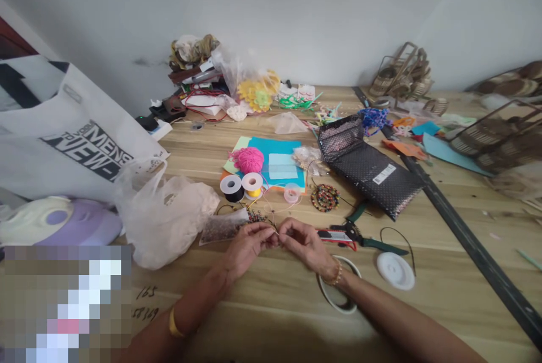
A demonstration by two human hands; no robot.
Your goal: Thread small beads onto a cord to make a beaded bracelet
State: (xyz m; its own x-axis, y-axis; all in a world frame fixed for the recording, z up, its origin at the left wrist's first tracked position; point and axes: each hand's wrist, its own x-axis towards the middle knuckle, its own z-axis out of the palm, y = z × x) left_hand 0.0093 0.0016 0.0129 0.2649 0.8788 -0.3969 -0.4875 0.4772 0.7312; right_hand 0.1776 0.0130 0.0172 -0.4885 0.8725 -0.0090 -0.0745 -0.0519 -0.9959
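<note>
My left hand (253, 240) and my right hand (305, 243) meet over the table's near middle, fingertips pinched close together. Between them runs a thin cord (274, 221), its end too small to make out clearly. Just beyond the fingers lie small mixed beads (256, 216), beside a clear bag of beads (224, 226) left of them. Fine pink thread loops near a small clear spool (292, 193). A black thread spool (232, 188) and a yellow thread spool (253, 186) stand behind. A coiled string of colourful beads (325, 198) rests beyond my right hand.
Green-handled pliers (359, 233) and a red cutter (336, 235) lie right of my hands. A white ring (353, 307) sits under my right wrist. Around are a white spool (396, 270), black bubble mailer (372, 168), pink yarn (249, 160) and plastic bag (163, 222).
</note>
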